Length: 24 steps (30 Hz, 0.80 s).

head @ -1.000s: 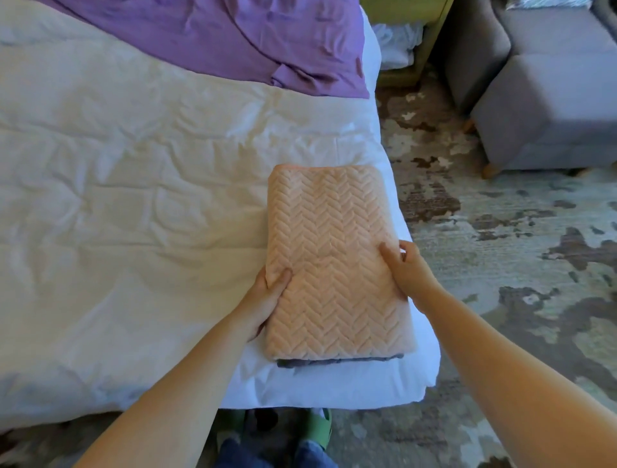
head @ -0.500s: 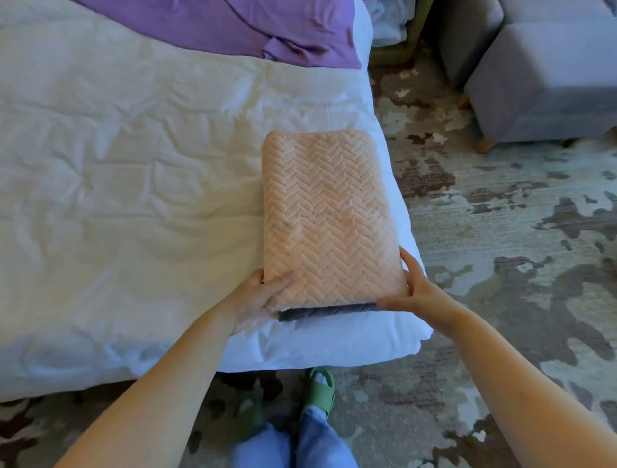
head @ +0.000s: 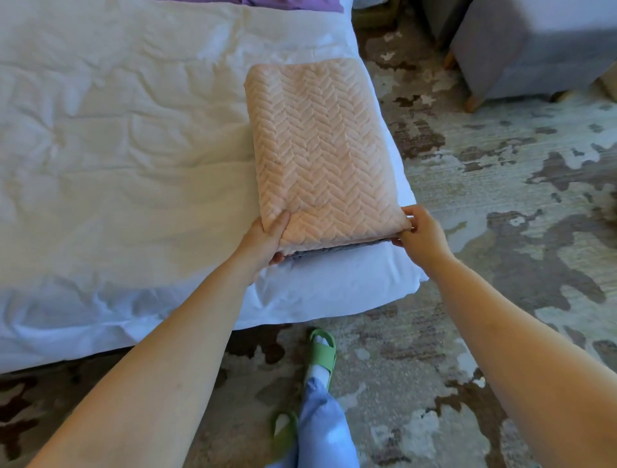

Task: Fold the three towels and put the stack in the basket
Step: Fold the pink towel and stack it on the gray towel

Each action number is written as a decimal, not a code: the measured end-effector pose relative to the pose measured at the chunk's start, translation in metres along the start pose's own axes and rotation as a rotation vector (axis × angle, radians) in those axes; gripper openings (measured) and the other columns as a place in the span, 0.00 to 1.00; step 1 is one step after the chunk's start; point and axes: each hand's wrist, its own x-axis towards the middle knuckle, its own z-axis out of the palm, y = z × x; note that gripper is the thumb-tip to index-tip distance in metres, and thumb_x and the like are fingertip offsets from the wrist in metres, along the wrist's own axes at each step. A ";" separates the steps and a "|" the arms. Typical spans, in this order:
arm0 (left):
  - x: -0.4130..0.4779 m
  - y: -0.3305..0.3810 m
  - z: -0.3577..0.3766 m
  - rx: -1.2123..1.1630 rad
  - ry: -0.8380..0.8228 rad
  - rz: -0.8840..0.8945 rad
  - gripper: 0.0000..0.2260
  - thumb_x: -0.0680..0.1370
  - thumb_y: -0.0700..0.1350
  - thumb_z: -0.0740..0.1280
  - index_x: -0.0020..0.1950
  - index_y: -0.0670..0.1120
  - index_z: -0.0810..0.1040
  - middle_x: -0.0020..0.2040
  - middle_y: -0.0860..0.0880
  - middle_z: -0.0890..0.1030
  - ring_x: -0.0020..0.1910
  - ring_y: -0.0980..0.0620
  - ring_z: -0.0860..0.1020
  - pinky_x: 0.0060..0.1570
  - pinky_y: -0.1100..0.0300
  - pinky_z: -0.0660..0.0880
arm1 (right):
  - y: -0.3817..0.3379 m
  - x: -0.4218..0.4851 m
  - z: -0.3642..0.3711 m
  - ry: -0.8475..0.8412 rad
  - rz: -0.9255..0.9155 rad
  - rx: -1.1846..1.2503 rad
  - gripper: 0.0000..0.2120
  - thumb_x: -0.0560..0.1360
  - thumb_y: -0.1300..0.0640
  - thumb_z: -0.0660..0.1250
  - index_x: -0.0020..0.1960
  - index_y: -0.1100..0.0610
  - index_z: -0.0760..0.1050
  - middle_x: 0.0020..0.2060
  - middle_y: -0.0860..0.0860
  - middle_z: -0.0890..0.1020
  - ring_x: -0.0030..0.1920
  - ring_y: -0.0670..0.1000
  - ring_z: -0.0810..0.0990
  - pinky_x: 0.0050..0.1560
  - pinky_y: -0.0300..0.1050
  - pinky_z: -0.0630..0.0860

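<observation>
A folded peach towel (head: 320, 150) with a herringbone pattern tops a stack at the right end of the white bed (head: 117, 150). A grey towel (head: 334, 252) shows as a thin edge under it at the near side. My left hand (head: 267, 240) grips the stack's near left corner, thumb on top and fingers underneath. My right hand (head: 419, 230) pinches the near right corner. The near edge of the stack is raised a little off the bed. No basket is in view.
A purple sheet (head: 300, 2) lies at the bed's far edge. Grey upholstered seats (head: 534, 50) stand at the far right on a patterned rug (head: 517, 200). My feet in green slippers (head: 322, 350) are on the rug below the bed's near edge.
Both hands slid from the towel's sides down to its near corners and took hold of the stack there. The view tipped downward and my feet came into sight.
</observation>
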 end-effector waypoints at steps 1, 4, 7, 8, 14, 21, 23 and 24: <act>-0.001 -0.002 0.000 0.005 0.015 0.001 0.22 0.75 0.64 0.63 0.62 0.52 0.71 0.50 0.49 0.80 0.36 0.53 0.78 0.30 0.63 0.75 | 0.000 0.000 0.002 -0.001 0.007 -0.004 0.13 0.76 0.69 0.57 0.53 0.52 0.70 0.50 0.57 0.79 0.46 0.55 0.81 0.40 0.40 0.78; -0.007 0.004 0.001 0.016 0.016 -0.052 0.25 0.76 0.64 0.62 0.66 0.48 0.70 0.54 0.48 0.80 0.44 0.49 0.80 0.39 0.57 0.80 | -0.003 -0.002 -0.005 -0.055 0.032 -0.045 0.16 0.76 0.64 0.62 0.60 0.49 0.70 0.59 0.54 0.76 0.54 0.56 0.78 0.51 0.50 0.77; -0.012 0.020 -0.005 0.305 0.208 0.014 0.30 0.76 0.62 0.62 0.70 0.43 0.66 0.69 0.41 0.70 0.64 0.40 0.72 0.63 0.49 0.71 | -0.015 -0.010 -0.023 -0.146 0.078 0.027 0.32 0.73 0.58 0.66 0.73 0.45 0.60 0.71 0.50 0.65 0.67 0.54 0.69 0.58 0.48 0.68; -0.016 0.028 -0.008 0.448 0.305 0.117 0.30 0.77 0.61 0.61 0.71 0.42 0.64 0.72 0.39 0.65 0.68 0.40 0.68 0.66 0.50 0.67 | -0.022 -0.011 -0.026 -0.131 0.053 0.072 0.33 0.73 0.55 0.65 0.74 0.45 0.57 0.74 0.49 0.62 0.71 0.53 0.65 0.61 0.48 0.66; 0.005 0.077 0.002 1.064 0.273 0.677 0.25 0.81 0.59 0.49 0.78 0.54 0.55 0.80 0.49 0.47 0.78 0.48 0.48 0.74 0.48 0.49 | -0.066 0.028 0.003 -0.026 -0.384 -0.541 0.28 0.79 0.36 0.47 0.76 0.41 0.47 0.77 0.43 0.46 0.77 0.48 0.41 0.72 0.51 0.43; 0.040 0.047 0.025 1.267 0.174 0.492 0.28 0.79 0.63 0.42 0.78 0.56 0.40 0.79 0.53 0.38 0.77 0.51 0.37 0.74 0.50 0.39 | -0.034 0.065 0.023 -0.221 -0.244 -0.805 0.34 0.73 0.30 0.35 0.75 0.41 0.35 0.75 0.37 0.38 0.76 0.47 0.36 0.73 0.52 0.35; 0.039 0.051 0.025 1.267 0.187 0.499 0.28 0.79 0.63 0.42 0.78 0.56 0.41 0.78 0.53 0.38 0.77 0.51 0.36 0.74 0.50 0.38 | -0.040 0.065 0.020 -0.160 -0.278 -0.776 0.34 0.73 0.30 0.36 0.76 0.41 0.38 0.75 0.37 0.40 0.76 0.46 0.37 0.73 0.51 0.34; 0.040 0.057 0.022 1.260 0.198 0.508 0.29 0.79 0.63 0.41 0.78 0.56 0.41 0.78 0.54 0.38 0.77 0.51 0.36 0.74 0.50 0.38 | -0.047 0.068 0.019 -0.106 -0.312 -0.762 0.33 0.74 0.30 0.37 0.76 0.42 0.40 0.76 0.38 0.41 0.76 0.46 0.38 0.72 0.50 0.34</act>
